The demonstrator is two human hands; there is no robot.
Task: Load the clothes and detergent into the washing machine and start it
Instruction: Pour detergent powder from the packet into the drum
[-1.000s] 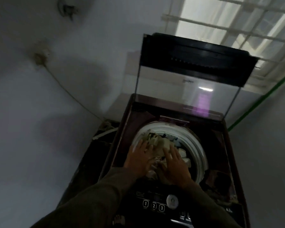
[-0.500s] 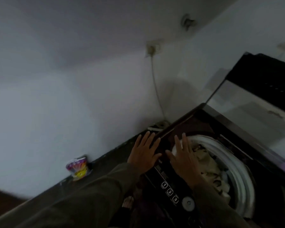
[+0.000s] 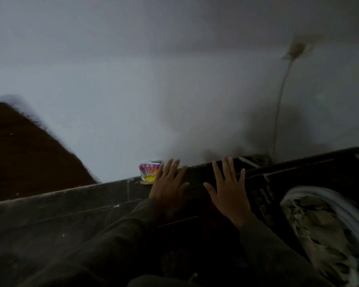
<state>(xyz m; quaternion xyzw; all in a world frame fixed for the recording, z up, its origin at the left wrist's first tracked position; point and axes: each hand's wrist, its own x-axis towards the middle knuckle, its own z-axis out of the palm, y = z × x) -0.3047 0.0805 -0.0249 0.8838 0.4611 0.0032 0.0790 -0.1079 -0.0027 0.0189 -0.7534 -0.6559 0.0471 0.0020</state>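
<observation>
Nearest me, two dark sleeves reach forward, and both hands are empty with fingers spread wide. A second ago those hands were pressing down on the laundry in the drum; now they have lifted clear and swung off to the person's left. The right hand (image 3: 229,189) hovers flat over the dark top edge of the washing machine (image 3: 298,175), and I cannot tell whether it touches. The left hand (image 3: 168,183) stretches further out, its fingertips just beside a small colourful packet (image 3: 148,171) standing on the floor against the wall (image 3: 133,90), which I take to be the detergent. The clothes (image 3: 317,226) now sit off to the right, heaped inside the white-rimmed drum, well apart from either hand. So the loading looks finished and the detergent comes next. Beyond, a cable (image 3: 279,106) hangs from a wall socket (image 3: 297,47) down behind the machine.
</observation>
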